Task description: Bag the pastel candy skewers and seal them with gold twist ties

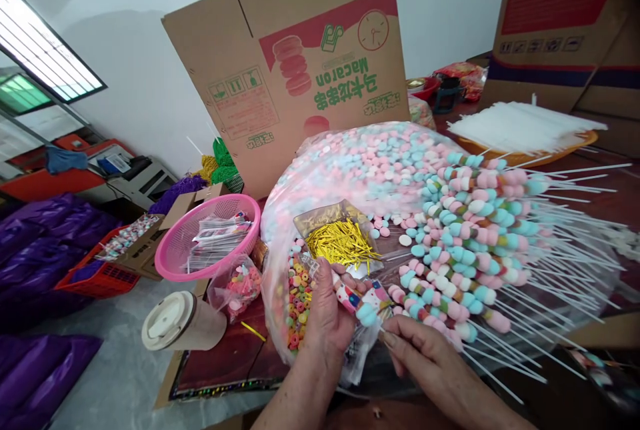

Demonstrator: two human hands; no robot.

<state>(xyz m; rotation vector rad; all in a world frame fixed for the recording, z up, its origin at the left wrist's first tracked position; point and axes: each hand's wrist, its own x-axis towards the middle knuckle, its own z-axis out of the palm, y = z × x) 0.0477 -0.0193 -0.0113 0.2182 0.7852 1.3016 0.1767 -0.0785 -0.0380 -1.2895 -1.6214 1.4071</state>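
- A white-walled room with a window at the left. A dark red table [235,357] fills the lower middle, with cardboard boxes standing behind it.
- The left hand [325,317] is closed around a clear printed sleeve [367,343], low in the middle near the table's front edge.
- The right hand [425,360] pinches the bare stick of a skewer [367,313], thumb and fingers closed on it. The skewer's candy end, with a blue piece showing, lies at the sleeve between the two hands.
- Just behind the hands is a heap [475,243] of loaded skewers in pink, blue and white, their sticks fanning out to the right.
- Behind the heap sits a big clear bag [360,163] of loose pink and blue candies.
- A clear box of gold ties [343,241] rests against that bag, just above the left hand.
- A bag of ring candies [299,300] lies right beside the left hand.
- Further left stand a lidded cup [183,322] and a pink basket [207,237] holding packets.
- At the back right is an orange tray [505,153] of white sticks.
- The Macaron box [300,63] stands with its print upside down.
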